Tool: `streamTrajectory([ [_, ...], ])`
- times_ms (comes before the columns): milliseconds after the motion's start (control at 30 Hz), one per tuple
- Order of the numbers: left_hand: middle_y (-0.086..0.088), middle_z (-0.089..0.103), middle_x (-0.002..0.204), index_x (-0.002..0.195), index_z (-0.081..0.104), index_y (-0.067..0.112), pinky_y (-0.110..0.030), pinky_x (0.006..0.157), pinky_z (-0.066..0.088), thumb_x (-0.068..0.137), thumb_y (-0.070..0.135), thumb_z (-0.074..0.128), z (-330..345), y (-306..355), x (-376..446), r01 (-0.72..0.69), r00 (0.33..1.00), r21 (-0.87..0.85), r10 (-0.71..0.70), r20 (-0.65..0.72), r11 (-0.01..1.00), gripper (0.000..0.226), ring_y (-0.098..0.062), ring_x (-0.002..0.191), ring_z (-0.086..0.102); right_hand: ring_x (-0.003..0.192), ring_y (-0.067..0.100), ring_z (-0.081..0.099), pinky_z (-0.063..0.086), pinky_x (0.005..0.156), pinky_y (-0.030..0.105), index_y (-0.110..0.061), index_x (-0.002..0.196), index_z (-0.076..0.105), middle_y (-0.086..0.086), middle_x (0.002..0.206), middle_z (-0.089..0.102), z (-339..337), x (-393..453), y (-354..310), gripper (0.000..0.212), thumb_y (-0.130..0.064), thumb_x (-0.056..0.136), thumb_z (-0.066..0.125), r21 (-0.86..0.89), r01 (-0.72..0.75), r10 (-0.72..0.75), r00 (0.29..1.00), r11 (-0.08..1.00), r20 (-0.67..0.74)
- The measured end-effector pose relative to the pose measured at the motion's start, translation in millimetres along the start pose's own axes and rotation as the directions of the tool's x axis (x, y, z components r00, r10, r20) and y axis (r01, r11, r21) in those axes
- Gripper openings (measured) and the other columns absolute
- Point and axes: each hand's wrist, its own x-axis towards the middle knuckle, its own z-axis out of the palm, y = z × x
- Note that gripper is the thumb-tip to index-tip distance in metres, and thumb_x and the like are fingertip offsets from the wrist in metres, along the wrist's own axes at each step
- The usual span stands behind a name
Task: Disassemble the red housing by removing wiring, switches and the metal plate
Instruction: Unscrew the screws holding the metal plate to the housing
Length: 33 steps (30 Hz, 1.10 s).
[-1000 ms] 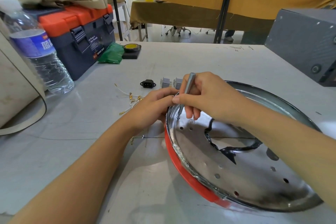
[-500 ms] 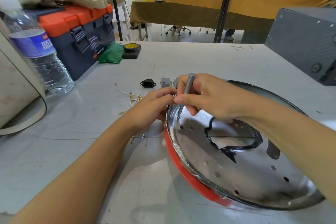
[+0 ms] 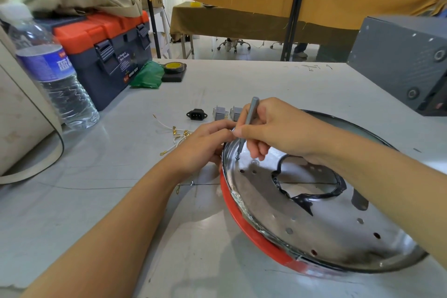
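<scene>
The red housing (image 3: pixel 244 222) lies on the grey counter (image 3: pixel 116 201), tilted up at its left edge, with the shiny metal plate (image 3: pixel 314 225) seated inside it. The right hand (image 3: pixel 273 128) pinches a thin grey screwdriver (image 3: pixel 248 118) between thumb and fingers, its tip set on a screw (image 3: pixel 237 157) near the plate's rim. The left hand (image 3: pixel 205 145) grips the housing's edge just beside that screw, fingers curled around the rim. Beyond the hands, loose white wires (image 3: pixel 174 133) with brass ends, a black power socket (image 3: pixel 196 114) and two grey switches (image 3: pixel 227 113) lie on the counter. Further left stand a water bottle (image 3: pixel 55 75) and an orange-and-blue toolbox (image 3: pixel 106 53); a roll of tape (image 3: pixel 174 67) sits near the toolbox
</scene>
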Motion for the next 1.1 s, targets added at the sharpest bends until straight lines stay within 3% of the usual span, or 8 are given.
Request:
streamTrajectory([
  [100,-0.022,0.061,0.092,0.103,0.067,0.022,-0.035,0.07,0.042,0.082,0.03,0.047,0,1,0,-0.01,1.0,-0.018,0.011,0.018,1.0,0.03,-0.023,0.079,0.053,0.048,0.017,0.06,0.05,0.053,0.018,-0.003,0.083,0.063,0.009,0.056,0.068,4,2,-2,0.032,-0.029,0.098,0.052,0.065,-0.078,0.083,0.993,0.995,-0.078],
  [200,-0.015,0.06,0.084,0.107,0.066,0.024,-0.027,0.061,0.044,0.082,0.028,0.047,-1,1,1,-0.018,0.999,-0.018,0.019,0.031,1.0,0.032,-0.018,0.069,0.053,0.039,0.006,0.056,0.042,0.047,0.009,-0.008,0.067,0.062,0.004,0.047,0.065,8,4,-4,0.047,-0.04,0.098,0.047,-0.247,-0.072,0.022,0.98,0.966,-0.198],
  [300,-0.014,0.054,0.081,0.102,0.067,0.025,-0.026,0.057,0.043,0.087,0.022,0.047,-1,0,1,-0.023,0.999,-0.031,0.024,0.025,0.999,0.026,-0.02,0.067,0.049,0.037,0.006,0.053,0.044,0.051,0.014,-0.012,0.059,0.059,-0.001,0.037,0.056,1,4,-9,0.052,-0.045,0.097,0.045,-0.466,-0.084,-0.009,0.981,0.881,-0.194],
  [401,-0.012,0.05,0.074,0.094,0.068,0.026,-0.018,0.049,0.041,0.094,0.012,0.043,-1,1,0,-0.041,0.999,-0.029,0.041,0.02,0.999,0.029,-0.013,0.058,0.046,0.034,0.007,0.049,0.041,0.043,0.009,-0.013,0.056,0.059,-0.003,0.033,0.054,-1,5,-14,0.052,-0.038,0.099,0.045,-0.433,-0.099,0.053,0.992,0.896,-0.115],
  [534,-0.011,0.043,0.073,0.081,0.068,0.032,-0.015,0.045,0.039,0.093,0.01,0.042,0,2,0,-0.048,0.999,-0.025,0.048,0.002,0.999,0.036,-0.008,0.052,0.041,0.033,0.0,0.048,0.039,0.05,0.004,-0.015,0.053,0.054,-0.011,0.029,0.049,1,10,-15,0.048,-0.025,0.1,0.045,-0.437,-0.051,0.014,0.996,0.898,-0.086],
  [734,0.005,0.041,0.055,0.089,0.066,0.022,-0.013,0.041,0.035,0.093,0.007,0.041,0,2,0,-0.065,0.998,-0.02,0.065,0.008,0.998,0.03,-0.003,0.043,0.038,0.04,0.0,0.052,0.039,0.053,0.005,-0.018,0.05,0.055,-0.009,0.032,0.051,-4,11,-12,0.051,-0.03,0.099,0.047,-0.42,-0.018,0.003,0.999,0.907,-0.035],
  [901,-0.012,0.047,0.074,0.094,0.065,0.015,-0.018,0.051,0.039,0.092,0.02,0.045,-1,0,1,-0.046,0.999,0.0,0.046,0.01,0.999,0.021,-0.014,0.061,0.045,0.042,-0.003,0.053,0.037,0.055,0.002,-0.022,0.044,0.054,-0.011,0.034,0.051,-10,10,-11,0.055,-0.037,0.097,0.05,-0.407,0.045,-0.04,0.999,0.912,0.023],
  [1102,-0.023,0.056,0.091,0.105,0.065,0.014,-0.033,0.066,0.042,0.089,0.041,0.045,-1,1,-1,-0.041,0.999,0.041,0.04,0.026,0.998,0.037,-0.021,0.072,0.048,0.037,0.003,0.043,0.035,0.044,0.008,-0.023,0.047,0.056,-0.011,0.038,0.052,-19,14,-20,0.052,-0.033,0.097,0.051,-0.441,0.102,-0.041,0.989,0.892,0.145],
])
